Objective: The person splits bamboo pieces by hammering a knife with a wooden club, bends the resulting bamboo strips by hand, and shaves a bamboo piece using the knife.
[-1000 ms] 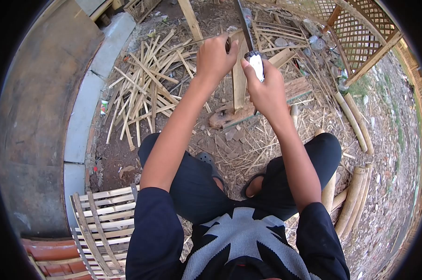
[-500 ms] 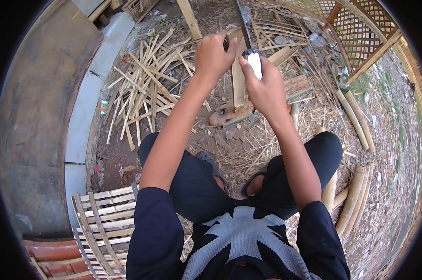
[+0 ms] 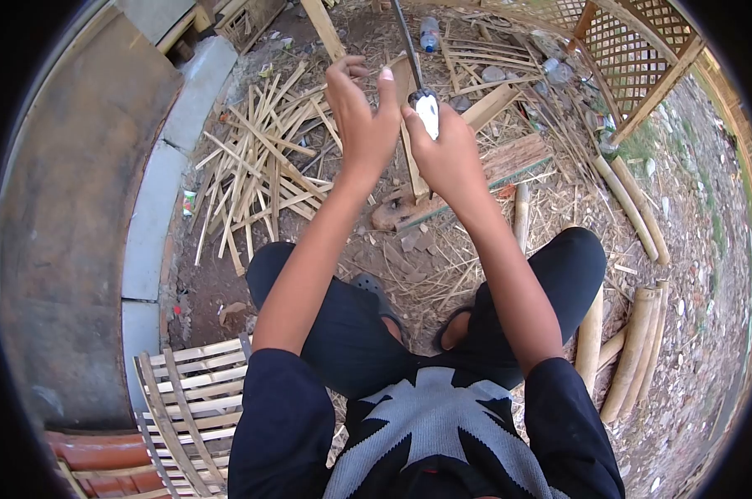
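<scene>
My right hand [image 3: 449,156] is closed around the white handle of a long knife [image 3: 426,115]. Its narrow dark blade points away from me, up past the top of the view. Beside it, my left hand [image 3: 363,125] is raised with thumb and fingers apart, and nothing shows in it. Just beyond and below both hands, a pale wooden post [image 3: 412,170] meets a weathered plank [image 3: 484,173] on the ground; my right hand partly hides the post.
Split bamboo strips [image 3: 255,162] lie heaped at left. A slatted bamboo panel [image 3: 194,391] is near my left elbow. Bamboo poles [image 3: 633,353] lie at right, below a lattice panel [image 3: 621,54]. A plastic bottle [image 3: 429,35] lies ahead. My feet in dark clogs [image 3: 374,293] rest on littered soil.
My left hand has gone from curled fingers to spread ones and shifted slightly left. My right hand, still gripping the knife, has also moved a little left; the blade leans further left.
</scene>
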Available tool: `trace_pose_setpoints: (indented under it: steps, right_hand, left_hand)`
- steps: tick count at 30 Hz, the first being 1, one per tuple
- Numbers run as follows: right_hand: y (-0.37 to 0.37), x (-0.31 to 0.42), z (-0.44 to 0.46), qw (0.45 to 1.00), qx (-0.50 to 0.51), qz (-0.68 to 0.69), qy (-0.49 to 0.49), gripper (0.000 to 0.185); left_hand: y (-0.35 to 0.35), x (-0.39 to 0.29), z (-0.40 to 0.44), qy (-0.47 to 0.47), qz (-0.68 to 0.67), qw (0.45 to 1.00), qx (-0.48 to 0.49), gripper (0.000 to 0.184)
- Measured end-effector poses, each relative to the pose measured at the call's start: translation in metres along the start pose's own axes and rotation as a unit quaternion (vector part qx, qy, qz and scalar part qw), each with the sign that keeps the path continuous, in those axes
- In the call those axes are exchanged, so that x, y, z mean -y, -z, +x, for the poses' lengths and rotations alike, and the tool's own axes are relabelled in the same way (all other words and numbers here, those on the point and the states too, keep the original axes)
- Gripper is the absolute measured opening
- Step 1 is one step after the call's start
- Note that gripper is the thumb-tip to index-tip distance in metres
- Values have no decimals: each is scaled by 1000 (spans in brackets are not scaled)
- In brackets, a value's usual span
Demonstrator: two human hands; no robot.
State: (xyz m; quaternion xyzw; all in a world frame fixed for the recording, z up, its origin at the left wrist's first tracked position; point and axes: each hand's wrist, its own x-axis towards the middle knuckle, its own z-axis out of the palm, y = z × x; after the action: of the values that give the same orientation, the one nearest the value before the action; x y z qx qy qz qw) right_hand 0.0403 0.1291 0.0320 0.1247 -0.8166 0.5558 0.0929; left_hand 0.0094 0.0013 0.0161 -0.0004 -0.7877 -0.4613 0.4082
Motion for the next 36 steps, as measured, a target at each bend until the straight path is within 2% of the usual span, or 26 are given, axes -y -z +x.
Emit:
trace_pose_setpoints:
  steps: [2, 4, 5, 8, 9, 12, 15, 18, 24, 27, 30, 36]
  right_hand:
    - [-1, -1, 1, 1000, -6, 6, -2, 43]
    - [-1, -3, 2, 1000, -5, 13, -11, 45]
    - [-1, -5, 2, 1000, -3, 16, -19, 45]
    - [1, -3, 0, 999, -12, 17, -26, 45]
    - [1, -1, -1, 999, -17, 16, -26, 45]
    - [4, -2, -2, 999, -27, -17, -12, 48]
    - [11, 7, -5, 995, -27, -84, -45, 48]
    - [14, 7, -5, 979, -65, -187, 46, 47]
    - [21, 8, 2, 954, -46, -286, 79, 50]
    - [29, -4, 14, 956, -15, -270, 116, 53]
    - [42, -9, 26, 978, 91, -179, 62, 54]
    - [44, -11, 25, 989, 145, -9, -6, 53]
  left_hand:
    - [1, -22, -12, 139, -152, 978, 34, 47]
    - [3, -43, -28, 298, -284, 908, 84, 49]
    - [7, -52, -37, 341, -255, 895, 134, 59]
    - [3, -63, -56, 421, -430, 773, 201, 64]
    - [4, -67, -59, 445, -450, 747, 205, 63]
    - [4, -75, -61, 459, -457, 737, 193, 61]
    - [2, -78, -61, 459, -442, 743, 204, 61]
    - [4, -81, -60, 449, -433, 753, 209, 60]
    - [2, -72, -61, 438, -382, 791, 191, 52]
    - [3, -68, -60, 437, -335, 813, 188, 46]
    - [-3, -72, -63, 433, -299, 831, 182, 45]
    - [-6, -74, -64, 430, -331, 821, 177, 42]
